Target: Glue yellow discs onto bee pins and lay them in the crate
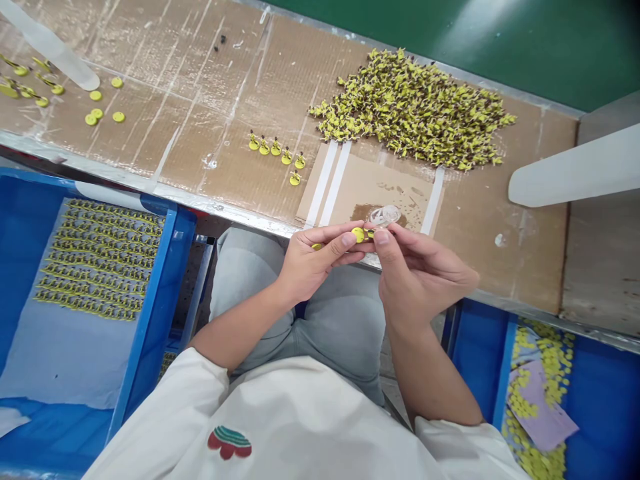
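My left hand (315,260) pinches a round yellow base (358,234) between thumb and fingers, just over the table's front edge. Another bit of yellow shows at its palm. Touching it from the right, my right hand (413,263) is closed on a small yellow and dark figurine (370,234), mostly covered by the fingertips. Beyond the hands lies a cardboard pad (345,183) with white tape strips and a whitish smear. Several figurines on yellow bases (275,147) stand left of the pad. A big heap of loose yellow and dark figurines (415,110) lies behind it.
Loose yellow discs (119,117) lie at the table's left. White tubes (575,167) reach in from both sides. A blue bin (135,373) at left holds rows of based figurines on a sheet. At right, another blue bin (600,400) holds many yellow discs.
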Demonstrator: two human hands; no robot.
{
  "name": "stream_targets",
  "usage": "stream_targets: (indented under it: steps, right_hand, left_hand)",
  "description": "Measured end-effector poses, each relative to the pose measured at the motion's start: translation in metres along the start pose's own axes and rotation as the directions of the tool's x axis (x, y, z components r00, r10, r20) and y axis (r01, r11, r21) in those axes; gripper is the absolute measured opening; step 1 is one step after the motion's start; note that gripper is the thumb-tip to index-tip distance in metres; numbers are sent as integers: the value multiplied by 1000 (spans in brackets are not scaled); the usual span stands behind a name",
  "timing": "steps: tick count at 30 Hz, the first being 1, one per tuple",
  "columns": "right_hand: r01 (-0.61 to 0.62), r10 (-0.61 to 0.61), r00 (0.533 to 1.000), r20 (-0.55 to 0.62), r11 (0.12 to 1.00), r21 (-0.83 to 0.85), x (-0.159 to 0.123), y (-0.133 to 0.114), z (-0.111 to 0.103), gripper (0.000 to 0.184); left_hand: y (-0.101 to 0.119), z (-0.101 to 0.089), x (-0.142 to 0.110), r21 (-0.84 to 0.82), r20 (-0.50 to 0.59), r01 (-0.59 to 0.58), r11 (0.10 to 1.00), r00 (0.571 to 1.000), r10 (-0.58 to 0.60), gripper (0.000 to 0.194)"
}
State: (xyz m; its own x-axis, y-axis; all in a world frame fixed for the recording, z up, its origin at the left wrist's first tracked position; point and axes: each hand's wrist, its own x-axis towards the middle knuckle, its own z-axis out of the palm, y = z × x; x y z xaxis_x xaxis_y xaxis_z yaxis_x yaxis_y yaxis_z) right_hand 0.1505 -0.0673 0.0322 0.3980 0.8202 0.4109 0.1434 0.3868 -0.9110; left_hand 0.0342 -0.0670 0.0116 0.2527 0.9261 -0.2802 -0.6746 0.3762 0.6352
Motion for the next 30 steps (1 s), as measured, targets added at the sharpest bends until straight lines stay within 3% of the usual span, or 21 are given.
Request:
stream_targets:
  steps: [9, 20, 30]
  right_hand:
    - [8, -8, 1000, 0, 1000, -27, 0, 1, 0, 17]
    - [106, -98, 994, 51, 977, -185, 0, 4, -6, 18]
    - [202, -185, 975, 125, 969, -140, 2, 9, -8, 29]
  left_hand:
    - [0, -1, 0, 8, 12, -23, 1000, 1000, 23, 26]
    - [-2, -1, 1, -11, -9, -45, 999, 999, 45, 23]
    - [-2, -1, 2, 10, -84, 8, 1000, 996, -7, 32]
